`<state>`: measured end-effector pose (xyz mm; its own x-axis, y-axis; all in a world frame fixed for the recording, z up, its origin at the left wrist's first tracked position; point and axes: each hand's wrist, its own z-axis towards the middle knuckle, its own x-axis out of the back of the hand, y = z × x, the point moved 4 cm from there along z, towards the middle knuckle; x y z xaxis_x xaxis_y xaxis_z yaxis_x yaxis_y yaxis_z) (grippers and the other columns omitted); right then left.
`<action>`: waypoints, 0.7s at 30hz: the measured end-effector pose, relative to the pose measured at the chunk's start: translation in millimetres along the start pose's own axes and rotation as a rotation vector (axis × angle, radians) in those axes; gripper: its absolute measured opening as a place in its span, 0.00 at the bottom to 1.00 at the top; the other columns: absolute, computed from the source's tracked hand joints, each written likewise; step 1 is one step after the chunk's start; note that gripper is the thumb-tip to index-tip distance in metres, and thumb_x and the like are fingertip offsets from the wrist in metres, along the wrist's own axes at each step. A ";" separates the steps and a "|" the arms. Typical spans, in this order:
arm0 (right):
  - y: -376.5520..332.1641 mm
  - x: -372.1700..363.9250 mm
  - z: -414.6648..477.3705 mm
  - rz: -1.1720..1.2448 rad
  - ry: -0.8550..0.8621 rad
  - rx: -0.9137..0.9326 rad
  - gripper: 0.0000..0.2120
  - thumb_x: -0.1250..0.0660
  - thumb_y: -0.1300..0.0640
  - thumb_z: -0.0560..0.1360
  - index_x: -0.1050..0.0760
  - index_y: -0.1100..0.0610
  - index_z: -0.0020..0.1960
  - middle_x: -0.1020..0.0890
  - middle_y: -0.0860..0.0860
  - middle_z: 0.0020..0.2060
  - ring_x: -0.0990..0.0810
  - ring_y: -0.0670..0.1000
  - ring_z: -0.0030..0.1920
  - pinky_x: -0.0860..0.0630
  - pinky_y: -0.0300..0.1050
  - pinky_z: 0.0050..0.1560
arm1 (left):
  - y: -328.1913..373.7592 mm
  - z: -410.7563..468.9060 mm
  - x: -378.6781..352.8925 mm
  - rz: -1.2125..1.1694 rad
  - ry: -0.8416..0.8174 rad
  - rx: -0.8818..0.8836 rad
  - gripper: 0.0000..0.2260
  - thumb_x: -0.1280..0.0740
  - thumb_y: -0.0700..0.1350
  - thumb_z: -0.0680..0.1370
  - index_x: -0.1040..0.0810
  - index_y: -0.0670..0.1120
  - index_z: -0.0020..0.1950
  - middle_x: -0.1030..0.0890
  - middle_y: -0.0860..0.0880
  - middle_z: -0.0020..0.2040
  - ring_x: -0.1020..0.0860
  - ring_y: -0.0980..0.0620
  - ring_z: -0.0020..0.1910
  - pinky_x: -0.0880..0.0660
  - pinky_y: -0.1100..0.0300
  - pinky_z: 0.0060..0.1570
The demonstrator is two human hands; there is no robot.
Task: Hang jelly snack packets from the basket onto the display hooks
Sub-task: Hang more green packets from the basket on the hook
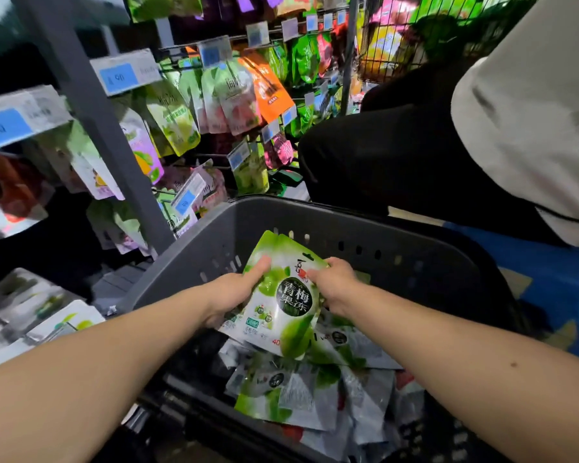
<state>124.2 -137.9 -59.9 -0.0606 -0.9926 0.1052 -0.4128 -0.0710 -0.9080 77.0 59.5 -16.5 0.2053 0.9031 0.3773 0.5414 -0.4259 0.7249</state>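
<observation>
Head view: the rack (114,145) of hanging snacks stands far left. Nearer, the grey basket (348,222) holds loose jelly packets (281,396). Left hand (234,292) and right hand (335,282) each grip a green packet (291,299) by its sides, thumbs on its face, hole end far, likely ready for hooking.
</observation>
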 end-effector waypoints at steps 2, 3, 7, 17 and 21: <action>6.4 -3.2 0.6 0.053 0.038 -0.033 0.05 0.30 0.65 0.75 0.25 0.57 0.45 0.15 0.61 0.49 0.15 0.61 0.50 0.17 0.53 0.45 | -4.3 2.3 -4.7 0.060 -0.094 -0.017 0.52 0.36 0.79 0.65 0.32 0.46 0.78 0.28 0.47 0.72 0.36 0.41 0.76 0.44 0.35 0.74; 9.0 -5.3 0.4 0.076 0.040 -0.044 0.05 0.30 0.65 0.75 0.24 0.57 0.45 0.15 0.61 0.48 0.15 0.61 0.49 0.16 0.58 0.49 | -6.6 3.2 -7.1 0.079 -0.137 -0.019 0.55 0.33 0.81 0.61 0.33 0.47 0.78 0.29 0.47 0.75 0.35 0.41 0.76 0.43 0.36 0.74; 15.9 -10.4 -0.6 0.113 0.047 -0.080 0.09 0.27 0.63 0.75 0.27 0.56 0.45 0.15 0.55 0.46 0.14 0.59 0.49 0.17 0.62 0.54 | -17.0 15.2 -3.5 0.214 -0.075 -0.032 0.56 0.30 0.80 0.59 0.29 0.43 0.74 0.23 0.44 0.69 0.24 0.41 0.68 0.30 0.47 0.68; 47.3 36.4 -5.3 -0.807 -0.074 0.111 0.07 0.30 0.58 0.76 0.25 0.55 0.53 0.20 0.55 0.50 0.20 0.58 0.53 0.21 0.50 0.56 | -15.3 27.8 13.6 0.198 0.145 -0.198 0.13 0.24 0.55 0.75 0.21 0.47 0.41 0.29 0.57 0.20 0.31 0.57 0.23 0.34 0.65 0.25; 94.2 47.9 -7.8 -1.523 -0.401 0.026 0.32 0.29 0.54 0.75 0.36 0.51 0.76 0.31 0.55 0.72 0.31 0.60 0.71 0.30 0.56 0.70 | -22.7 38.0 18.8 0.170 0.140 -0.146 0.25 0.22 0.64 0.68 0.18 0.42 0.45 0.21 0.46 0.31 0.27 0.49 0.29 0.30 0.59 0.33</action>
<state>75.3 -191.3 -137.2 0.6179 0.0499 0.7847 0.1561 -0.9859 -0.0602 99.5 88.2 -47.8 0.1628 0.8059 0.5693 0.3834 -0.5833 0.7161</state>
